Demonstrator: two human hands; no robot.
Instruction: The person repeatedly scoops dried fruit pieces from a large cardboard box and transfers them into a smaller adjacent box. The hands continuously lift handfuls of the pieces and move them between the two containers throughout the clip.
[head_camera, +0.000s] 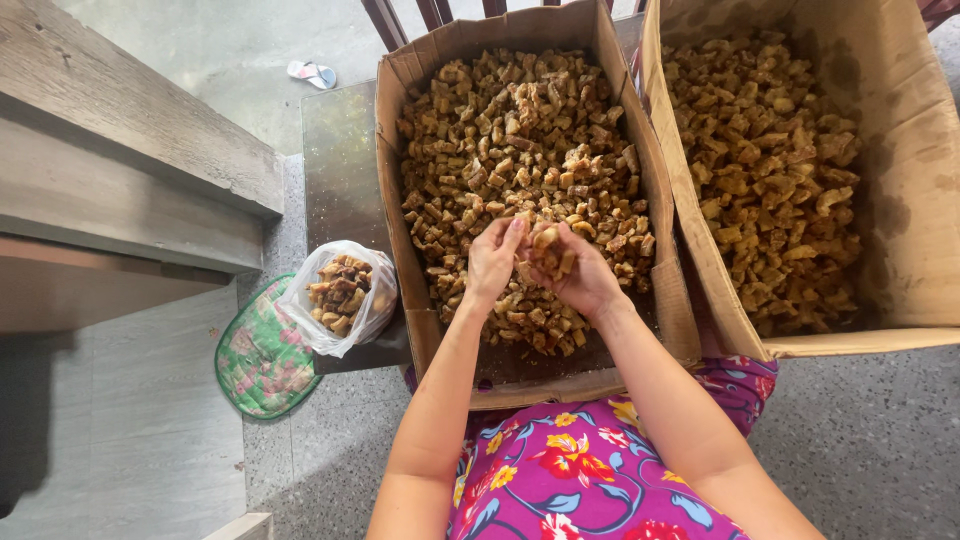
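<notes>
A cardboard box (392, 190) in front of me is filled with small brown fried snack pieces (520, 140). My left hand (492, 262) and my right hand (580, 275) meet over the near part of the box. The right hand cups a small heap of the pieces (548, 250), and the left hand's fingers touch that heap from the left side. A clear plastic bag (340, 295) partly filled with the same pieces stands left of the box.
A second, larger cardboard box (900, 150) of the same snack sits to the right. A green patterned mat (262, 362) lies under the bag on the stone floor. A wooden bench (120, 170) runs along the left. A sandal (312, 73) lies far back.
</notes>
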